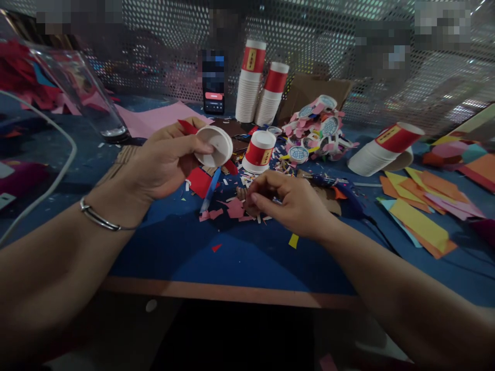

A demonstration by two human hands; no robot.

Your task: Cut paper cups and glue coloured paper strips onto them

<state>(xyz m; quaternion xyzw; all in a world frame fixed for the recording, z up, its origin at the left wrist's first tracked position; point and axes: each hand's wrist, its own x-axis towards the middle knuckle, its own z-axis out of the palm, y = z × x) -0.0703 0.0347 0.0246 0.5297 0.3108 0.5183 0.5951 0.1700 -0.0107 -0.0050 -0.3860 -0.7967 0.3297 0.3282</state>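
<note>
So my left hand (150, 159) has a shallow, round white paper cup piece (214, 147) pinched between thumb and fingers, open side roughly facing me, with a bit of pointy red paper (187, 127) poking out beside it. My right hand (294, 203) is curled over the scraps, thumb close to the fingers, but I honestly can't tell if they're touching or gripping anything. Just past it there's one red and white paper cup (260, 152) sitting upside down on the blue tabletop (232, 257). Progress-wise, I'd say a fair bit is done: there's a heap of round white pieces with pink paper bits (328, 126) on the right of that cup, plus torn pink scraps (235, 207) all over. The piece I'm holding looks plain inside, so I'd call it unfinished. Two upright stacks of red and white cups (249, 87) at the back and a tipped stack of the same cups (386, 147) look uncut, and loose yellow and orange paper sheets (419, 224) lie off to the right.
</note>
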